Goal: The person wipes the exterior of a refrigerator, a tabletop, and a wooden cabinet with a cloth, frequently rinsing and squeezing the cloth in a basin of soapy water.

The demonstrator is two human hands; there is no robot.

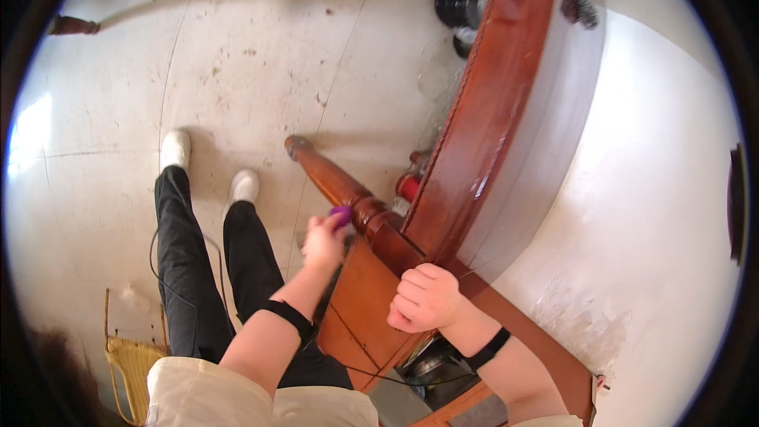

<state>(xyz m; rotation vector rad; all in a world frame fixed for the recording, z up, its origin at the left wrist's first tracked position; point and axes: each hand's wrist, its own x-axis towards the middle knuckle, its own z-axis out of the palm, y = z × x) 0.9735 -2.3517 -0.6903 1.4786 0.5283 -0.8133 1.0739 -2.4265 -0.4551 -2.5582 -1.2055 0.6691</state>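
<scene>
My left hand [324,241] grips a small purple thing [340,217], blurred, perhaps a cloth or sponge. It touches the turned upper part of the table's reddish-brown wooden leg [332,178]. My right hand [424,299] is curled into a fist by the corner of the wooden table [498,71], with nothing visible in its fingers. Whether it rests on the corner or hovers just above it, I cannot tell. A carved rope-like trim runs along the table's edge, and a clear sheet seems to cover its top. Black bands circle both my forearms.
An orange-brown wooden cabinet [356,308] stands below my hands, with metal cookware [436,362] inside. Dark containers [456,7] and a red can [408,187] sit under the table. A bristly dark object [580,9] lies on top. A yellow woven chair [133,370] is behind; a cord [155,261] hangs by my legs.
</scene>
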